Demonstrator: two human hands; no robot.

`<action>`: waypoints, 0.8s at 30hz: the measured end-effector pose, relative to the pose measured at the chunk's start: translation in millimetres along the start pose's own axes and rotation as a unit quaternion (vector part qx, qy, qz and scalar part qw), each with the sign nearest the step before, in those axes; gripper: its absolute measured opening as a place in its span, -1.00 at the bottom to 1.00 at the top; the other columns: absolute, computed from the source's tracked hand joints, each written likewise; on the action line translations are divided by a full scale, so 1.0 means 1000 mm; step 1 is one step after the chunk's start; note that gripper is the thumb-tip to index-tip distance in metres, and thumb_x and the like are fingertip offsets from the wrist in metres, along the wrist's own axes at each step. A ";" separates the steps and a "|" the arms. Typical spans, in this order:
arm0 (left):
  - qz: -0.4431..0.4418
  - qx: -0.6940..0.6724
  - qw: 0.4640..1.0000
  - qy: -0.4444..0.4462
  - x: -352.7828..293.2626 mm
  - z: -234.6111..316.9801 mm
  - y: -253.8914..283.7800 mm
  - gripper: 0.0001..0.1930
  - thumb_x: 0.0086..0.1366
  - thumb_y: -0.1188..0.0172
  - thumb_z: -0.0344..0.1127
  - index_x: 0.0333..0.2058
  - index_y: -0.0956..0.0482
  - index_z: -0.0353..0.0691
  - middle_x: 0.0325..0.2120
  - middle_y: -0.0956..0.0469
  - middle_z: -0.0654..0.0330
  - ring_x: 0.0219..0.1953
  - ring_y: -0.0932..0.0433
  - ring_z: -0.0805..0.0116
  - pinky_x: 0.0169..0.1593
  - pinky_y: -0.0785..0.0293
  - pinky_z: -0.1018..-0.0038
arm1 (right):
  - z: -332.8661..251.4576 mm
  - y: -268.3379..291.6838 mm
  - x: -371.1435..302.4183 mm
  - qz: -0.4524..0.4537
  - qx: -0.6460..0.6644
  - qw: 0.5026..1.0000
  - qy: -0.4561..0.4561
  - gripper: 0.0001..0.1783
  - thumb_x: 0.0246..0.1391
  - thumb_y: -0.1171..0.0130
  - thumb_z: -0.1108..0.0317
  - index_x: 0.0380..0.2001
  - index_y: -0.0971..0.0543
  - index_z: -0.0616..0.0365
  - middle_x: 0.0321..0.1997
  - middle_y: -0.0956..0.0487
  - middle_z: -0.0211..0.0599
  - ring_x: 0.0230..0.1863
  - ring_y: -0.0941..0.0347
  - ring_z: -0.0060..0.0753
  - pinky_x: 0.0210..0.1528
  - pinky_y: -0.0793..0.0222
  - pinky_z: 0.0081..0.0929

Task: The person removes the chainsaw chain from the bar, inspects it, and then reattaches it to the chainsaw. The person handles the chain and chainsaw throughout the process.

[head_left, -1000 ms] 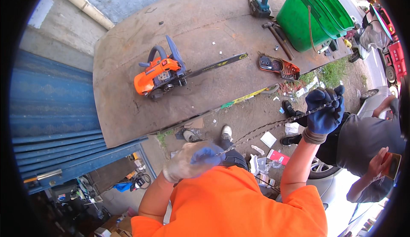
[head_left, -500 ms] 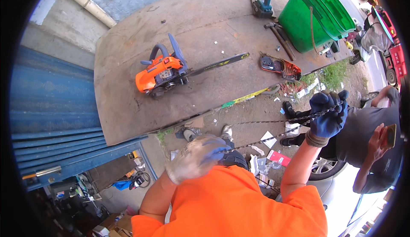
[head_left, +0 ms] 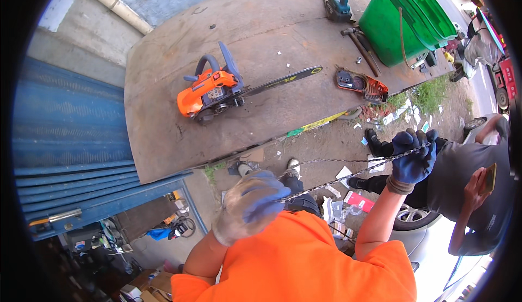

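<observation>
A dark saw chain [head_left: 337,181] is stretched between my two gloved hands in front of my body, beyond the near edge of the table. My right hand [head_left: 411,158], in a blue glove, is closed round the chain's right end. At the other end my left hand [head_left: 251,204], in a grey and blue glove, pinches the chain. On the table lies an orange chainsaw [head_left: 211,91] with its guide bar [head_left: 285,79] bare and pointing right. Its orange and black side cover [head_left: 362,84] lies detached near the table edge, with the inner side up.
The rusty metal table [head_left: 163,133] also bears a green bucket [head_left: 391,25], a cordless drill [head_left: 340,0] and a hammer [head_left: 363,52]. A person [head_left: 473,177] holding a phone stands close on my right. Blue corrugated metal [head_left: 70,122] borders the left; litter covers the ground.
My left hand has shifted slightly right and down, still pinching the chain. My right hand has moved a little left, and the whole view has shifted slightly.
</observation>
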State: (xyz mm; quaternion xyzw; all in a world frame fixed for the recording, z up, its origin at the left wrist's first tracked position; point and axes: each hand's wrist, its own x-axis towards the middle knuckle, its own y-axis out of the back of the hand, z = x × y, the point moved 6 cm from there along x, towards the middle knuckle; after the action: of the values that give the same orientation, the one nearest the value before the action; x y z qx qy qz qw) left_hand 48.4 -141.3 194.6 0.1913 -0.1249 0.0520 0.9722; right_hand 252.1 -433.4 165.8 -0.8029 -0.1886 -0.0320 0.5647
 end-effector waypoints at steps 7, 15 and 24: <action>-0.018 0.013 1.000 -0.017 0.000 0.004 0.001 -0.66 0.09 -0.29 -0.31 -0.15 -0.57 -0.30 -0.20 -0.62 -0.02 -0.04 -0.58 -0.08 0.10 -0.44 0.09 | 0.002 0.003 -0.003 0.030 0.010 1.000 -0.002 -0.80 0.25 0.03 0.36 -0.18 -0.56 0.15 -0.55 -0.29 -0.56 -0.40 -0.16 -0.58 -0.03 -0.15 -0.37; 0.014 0.005 1.000 -0.012 -0.001 0.004 0.002 -0.71 0.06 -0.31 -0.42 -0.19 -0.59 -0.28 -0.23 -0.62 0.05 -0.08 -0.60 -0.01 0.03 -0.49 0.18 | 0.004 0.006 -0.002 0.032 0.022 0.999 0.000 -0.78 0.25 0.01 0.36 -0.14 -0.57 0.16 -0.54 -0.29 -0.56 -0.39 -0.16 -0.58 -0.02 -0.14 -0.38; 0.029 -0.019 0.999 0.001 -0.006 -0.004 0.002 -0.66 -0.04 -0.23 -0.49 -0.20 -0.55 -0.39 -0.22 -0.61 -0.06 -0.08 -0.59 -0.04 0.08 -0.45 0.11 | 0.003 0.015 -0.002 0.019 0.016 1.000 -0.002 -0.74 0.28 0.06 0.33 -0.10 -0.54 0.17 -0.53 -0.32 -0.54 -0.39 -0.17 -0.56 -0.02 -0.15 -0.37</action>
State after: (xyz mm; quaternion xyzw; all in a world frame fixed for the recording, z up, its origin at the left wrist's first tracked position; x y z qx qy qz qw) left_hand 43.4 -137.8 190.0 0.1686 -0.1305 0.0783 0.9739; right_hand 254.7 -435.3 150.3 -0.7972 -0.1748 -0.0167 0.5776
